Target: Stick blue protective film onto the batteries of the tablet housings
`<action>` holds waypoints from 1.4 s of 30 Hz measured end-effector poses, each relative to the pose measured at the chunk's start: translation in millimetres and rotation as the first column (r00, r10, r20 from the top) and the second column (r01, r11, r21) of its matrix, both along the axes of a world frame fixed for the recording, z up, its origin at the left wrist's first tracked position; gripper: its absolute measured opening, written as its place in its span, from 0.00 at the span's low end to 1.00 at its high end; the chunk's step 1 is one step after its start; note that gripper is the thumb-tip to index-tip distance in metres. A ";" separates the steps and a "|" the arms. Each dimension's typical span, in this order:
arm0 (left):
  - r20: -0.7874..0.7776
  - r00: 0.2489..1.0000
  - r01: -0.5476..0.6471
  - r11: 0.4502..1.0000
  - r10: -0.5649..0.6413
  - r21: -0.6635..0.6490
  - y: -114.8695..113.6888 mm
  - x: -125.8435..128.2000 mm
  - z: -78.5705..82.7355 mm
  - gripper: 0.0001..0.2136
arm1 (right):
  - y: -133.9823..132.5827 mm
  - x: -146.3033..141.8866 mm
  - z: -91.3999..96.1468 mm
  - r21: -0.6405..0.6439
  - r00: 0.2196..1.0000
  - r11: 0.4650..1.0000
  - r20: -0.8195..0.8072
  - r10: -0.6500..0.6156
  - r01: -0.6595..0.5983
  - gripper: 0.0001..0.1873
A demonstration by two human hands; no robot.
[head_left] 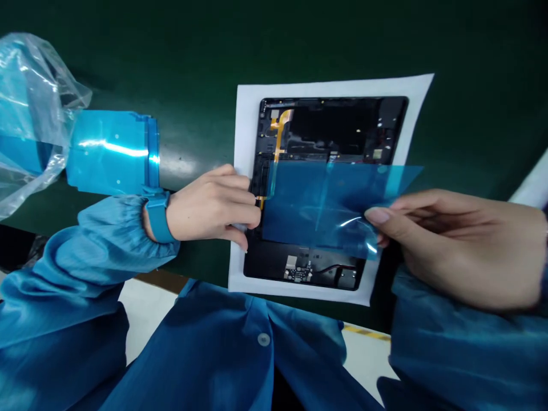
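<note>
Dark green surface carries a white sheet, w/ an open tablet chassis lying flat on it, internals up. Blue film sits over the chassis' middle band: left part low over the frame, right end lifted and sticking out past the chassis edge. Clear plastic bag and a stack of blue films lie well apart at far left. Right hand: thumb + fingers closed in a pinch on the film's right end. Left hand: fingers bunched, tips at the film's left edge by the frame; can't tell if they pinch it or just press it down. Orange flex cable runs down the chassis' left side, just beside those tips. Judgement: keep the film taut btwn both hands, square the left edge to the frame first, lower it left to right to avoid bubbles, keep off the flex
</note>
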State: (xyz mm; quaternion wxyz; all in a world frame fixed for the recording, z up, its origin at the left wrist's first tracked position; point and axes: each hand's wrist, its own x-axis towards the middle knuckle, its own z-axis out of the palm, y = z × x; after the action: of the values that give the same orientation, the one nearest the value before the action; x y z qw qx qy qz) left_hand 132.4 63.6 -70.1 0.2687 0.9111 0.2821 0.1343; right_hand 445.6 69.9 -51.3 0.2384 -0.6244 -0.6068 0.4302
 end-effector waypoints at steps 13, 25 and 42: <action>-0.028 0.999 -0.033 0.992 0.030 -0.120 1.9 0.0 1.7 0.22 | -1.4 -0.6 -0.5 0.015 0.996 0.998 0.066 -0.063 0.062 0.16; -0.041 0.999 -0.013 0.991 0.008 -0.132 3.3 0.5 3.7 0.22 | -2.3 -1.8 1.8 0.003 0.997 0.998 0.051 -0.057 0.057 0.17; 0.022 0.999 -0.031 0.987 0.035 -0.155 2.7 -0.5 3.2 0.19 | -3.6 -0.9 0.0 0.015 0.998 0.998 0.045 -0.054 0.054 0.14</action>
State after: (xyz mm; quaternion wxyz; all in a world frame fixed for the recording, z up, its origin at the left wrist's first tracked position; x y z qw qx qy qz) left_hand 131.9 66.2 -66.9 0.3399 0.8810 0.3034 0.1277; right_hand 444.7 66.2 -51.3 0.2405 -0.6484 -0.5979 0.4053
